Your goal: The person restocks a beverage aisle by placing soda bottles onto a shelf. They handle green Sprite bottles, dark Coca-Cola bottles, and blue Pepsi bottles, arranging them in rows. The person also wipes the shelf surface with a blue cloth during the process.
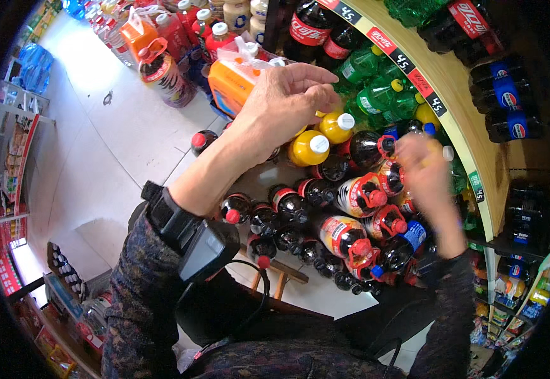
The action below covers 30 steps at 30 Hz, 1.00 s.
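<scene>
My left hand (pixel 286 97) hovers with bent fingers and a gap at the thumb. I see nothing held in it. Below it stand yellow drink bottles with white caps (pixel 309 148), and just beyond lie green soda bottles (pixel 374 102). My right hand (pixel 424 154) is motion-blurred, close to a dark cola bottle with a red neck ring (pixel 367 148); whether it grips anything is unclear. Between my arms several cola bottles (pixel 291 206) stand on the floor, beside red-capped bottles with orange-and-white labels (pixel 343 236) and a blue-capped bottle (pixel 395 253).
A wooden shelf with a price strip (pixel 412 71) curves along the right, holding Pepsi packs (pixel 507 99). An orange carrier pack (pixel 232 85) and a handled bottle (pixel 166 78) stand on the tiled floor (pixel 113 137). A low wooden stool (pixel 279 275) is near my legs.
</scene>
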Each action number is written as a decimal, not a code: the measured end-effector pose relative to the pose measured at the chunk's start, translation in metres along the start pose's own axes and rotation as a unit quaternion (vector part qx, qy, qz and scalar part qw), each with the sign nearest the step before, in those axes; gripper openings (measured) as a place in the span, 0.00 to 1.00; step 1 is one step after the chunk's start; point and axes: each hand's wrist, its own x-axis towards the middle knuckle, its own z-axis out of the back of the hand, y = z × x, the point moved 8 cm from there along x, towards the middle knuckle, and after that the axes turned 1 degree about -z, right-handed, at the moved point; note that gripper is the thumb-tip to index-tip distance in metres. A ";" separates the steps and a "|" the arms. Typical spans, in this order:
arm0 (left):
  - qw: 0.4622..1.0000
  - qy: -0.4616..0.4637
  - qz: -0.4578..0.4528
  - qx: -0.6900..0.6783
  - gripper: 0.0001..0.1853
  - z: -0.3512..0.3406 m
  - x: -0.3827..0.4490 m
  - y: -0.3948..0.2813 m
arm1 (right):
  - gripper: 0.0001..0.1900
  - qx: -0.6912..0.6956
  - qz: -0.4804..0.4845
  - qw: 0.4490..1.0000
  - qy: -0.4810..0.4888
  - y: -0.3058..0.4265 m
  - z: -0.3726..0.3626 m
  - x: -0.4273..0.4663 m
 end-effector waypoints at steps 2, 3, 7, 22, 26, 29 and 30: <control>1.000 -0.011 -0.010 -0.010 0.16 0.008 -0.006 -0.002 | 0.12 -0.054 -0.074 0.987 0.132 0.001 -0.085 -0.050; 1.000 -0.016 -0.014 -0.011 0.15 0.015 -0.012 -0.003 | 0.19 -0.030 -0.202 0.948 0.243 -0.013 -0.131 -0.077; 0.999 -0.019 -0.028 -0.031 0.13 0.026 -0.023 -0.003 | 0.30 -0.133 -0.115 0.948 0.265 -0.029 -0.222 -0.128; 0.989 0.072 0.082 0.101 0.22 -0.010 -0.027 0.070 | 0.12 -0.027 -0.082 0.996 0.015 0.073 -0.001 -0.041; 0.882 0.201 0.292 -0.310 0.34 -0.084 -0.061 0.112 | 0.16 -0.029 -0.128 0.991 0.002 0.102 0.092 -0.008; 0.805 0.251 0.304 -0.444 0.35 -0.116 -0.074 0.084 | 0.18 0.043 -0.219 0.974 -0.030 0.087 0.130 -0.002; 0.806 0.262 0.299 -0.439 0.35 -0.123 -0.079 0.069 | 0.19 0.065 -0.263 0.962 -0.043 0.069 0.139 -0.004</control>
